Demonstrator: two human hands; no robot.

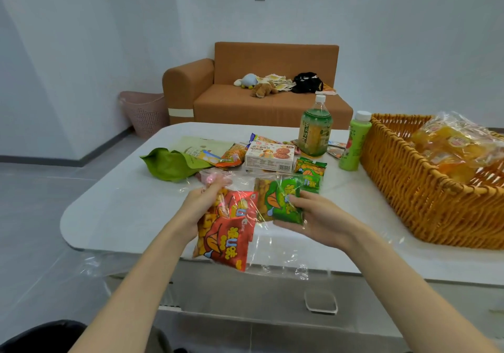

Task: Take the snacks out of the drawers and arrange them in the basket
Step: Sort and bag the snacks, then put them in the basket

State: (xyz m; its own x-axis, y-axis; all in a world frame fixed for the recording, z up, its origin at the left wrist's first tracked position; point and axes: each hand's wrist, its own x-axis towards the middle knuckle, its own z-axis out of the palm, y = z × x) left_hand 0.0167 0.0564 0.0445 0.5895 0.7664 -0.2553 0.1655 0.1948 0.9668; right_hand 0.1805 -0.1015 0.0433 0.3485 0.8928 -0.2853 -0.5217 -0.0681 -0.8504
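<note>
- While the fingers of my left hand (202, 202) pinched the red snack packets (231, 241) and those of my right hand (316, 216) curled round the green snack packet (286, 205), both hung over the desk's (122, 216) near edge, short of the wicker basket (422, 197).
- Light, crinkly and crushable, I judged; the clear bag (263, 232) around them looked slippery, so the sealed edges suited gripping.
- Glare hid the bag's mouth; no drawers showed.

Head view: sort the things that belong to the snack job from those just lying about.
Job: wicker basket, red snack packets, green snack packets, biscuit box.
Lying about: sofa, soft toys, pink bin.
</note>
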